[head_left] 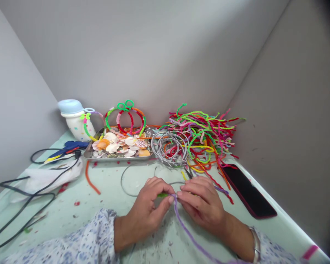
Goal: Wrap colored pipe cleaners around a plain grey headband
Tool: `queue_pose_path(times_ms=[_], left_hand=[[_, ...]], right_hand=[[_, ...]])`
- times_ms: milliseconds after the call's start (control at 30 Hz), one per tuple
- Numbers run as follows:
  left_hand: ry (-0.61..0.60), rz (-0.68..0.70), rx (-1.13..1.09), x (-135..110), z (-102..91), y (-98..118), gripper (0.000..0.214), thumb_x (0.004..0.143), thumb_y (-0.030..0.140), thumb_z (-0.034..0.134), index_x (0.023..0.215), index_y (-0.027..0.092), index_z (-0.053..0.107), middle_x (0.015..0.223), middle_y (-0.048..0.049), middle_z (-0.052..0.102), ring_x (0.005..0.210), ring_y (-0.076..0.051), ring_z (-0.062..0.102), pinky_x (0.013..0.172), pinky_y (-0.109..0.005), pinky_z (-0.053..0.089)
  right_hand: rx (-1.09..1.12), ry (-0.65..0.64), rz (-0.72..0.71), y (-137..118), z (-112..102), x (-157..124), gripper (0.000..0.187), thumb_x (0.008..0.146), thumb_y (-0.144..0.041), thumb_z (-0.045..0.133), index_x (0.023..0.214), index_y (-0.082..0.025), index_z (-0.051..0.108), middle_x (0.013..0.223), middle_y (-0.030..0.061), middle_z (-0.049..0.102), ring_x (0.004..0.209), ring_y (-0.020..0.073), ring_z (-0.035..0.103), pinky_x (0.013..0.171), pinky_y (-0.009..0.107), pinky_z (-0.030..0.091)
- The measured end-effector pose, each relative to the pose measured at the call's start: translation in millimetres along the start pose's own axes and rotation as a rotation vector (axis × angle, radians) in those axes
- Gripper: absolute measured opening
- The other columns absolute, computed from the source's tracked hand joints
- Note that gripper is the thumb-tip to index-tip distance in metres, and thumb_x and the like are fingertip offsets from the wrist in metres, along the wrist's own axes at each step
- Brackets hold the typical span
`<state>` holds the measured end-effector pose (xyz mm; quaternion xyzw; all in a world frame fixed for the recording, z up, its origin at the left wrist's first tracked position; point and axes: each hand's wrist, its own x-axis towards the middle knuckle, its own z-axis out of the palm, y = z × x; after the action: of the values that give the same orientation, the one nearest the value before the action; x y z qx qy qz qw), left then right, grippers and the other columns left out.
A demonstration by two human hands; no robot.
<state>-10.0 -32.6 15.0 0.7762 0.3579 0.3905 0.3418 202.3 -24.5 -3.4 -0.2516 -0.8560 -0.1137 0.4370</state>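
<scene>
Purple chenille stem [191,237] front and center, long tail trailing down from the fingertips toward the lower right, past the right wrist. Left hand [151,203] pinches its upper end between thumb and index finger, short green fuzzy piece [162,195] showing at the same grip. Right hand [205,205] is curled, fingertips at the stem right beside the left thumb; its thumb is hidden, so can't tell if it grips. Silver bracelet [255,244] on right wrist, blue-patterned sleeves [79,236] on both arms. Black cable [27,205] loops at left, over a clear plastic bag [55,176]. Smartphone [249,192] lies at right, screen dark. Thin gray wire [123,187] curves on the green tabletop [110,194] beyond the hands; orange stem [90,179] left of it. Farther: coiled gray wire bundle [170,148], heaped multicolored chenille stems [206,132] against it, metal tray [121,158] of seashells [112,147] with fuzzy-wrapped hoops [145,123] standing at its back. Blue-capped white bottle [78,126] behind tray's left end, near the gray wall [159,55].
</scene>
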Motion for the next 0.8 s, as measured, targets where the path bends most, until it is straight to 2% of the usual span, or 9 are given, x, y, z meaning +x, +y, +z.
queue_pose_path(times_ms=[267, 533, 800], left_hand=[[-0.057, -0.015, -0.078, -4.6, 2.4, 4.2, 0.013, 0.096, 0.025, 0.046, 0.096, 0.019, 0.058, 0.085, -0.0033, 0.056, 0.077, -0.017, 0.053, 0.071, -0.029, 0.041], [-0.039, -0.003, -0.083, -3.9, 3.6, 5.5, 0.014, 0.096, 0.023, 0.046, 0.098, 0.018, 0.059, 0.086, -0.0032, 0.057, 0.078, -0.016, 0.053, 0.071, -0.028, 0.041], [-0.031, 0.011, -0.067, -2.7, 2.9, 6.8, 0.014, 0.096, 0.02, 0.046, 0.095, 0.018, 0.06, 0.085, -0.0027, 0.056, 0.079, -0.016, 0.054, 0.072, -0.028, 0.041]], right_hand=[[0.066, 0.012, -0.004, -4.9, -0.1, 2.5, 0.028, 0.082, -0.007, 0.064, 0.107, -0.019, 0.061, 0.089, 0.0057, 0.068, 0.084, 0.0191, 0.061, 0.078, 0.037, 0.052], [0.064, 0.011, 0.002, -5.3, 0.4, 3.2, 0.026, 0.087, -0.011, 0.06, 0.111, -0.02, 0.06, 0.089, 0.0052, 0.069, 0.082, 0.0186, 0.062, 0.077, 0.037, 0.053], [0.068, 0.039, 0.006, -9.1, 0.0, 7.3, 0.02, 0.085, -0.009, 0.061, 0.104, -0.015, 0.061, 0.086, 0.0074, 0.068, 0.08, 0.0198, 0.061, 0.075, 0.037, 0.052]])
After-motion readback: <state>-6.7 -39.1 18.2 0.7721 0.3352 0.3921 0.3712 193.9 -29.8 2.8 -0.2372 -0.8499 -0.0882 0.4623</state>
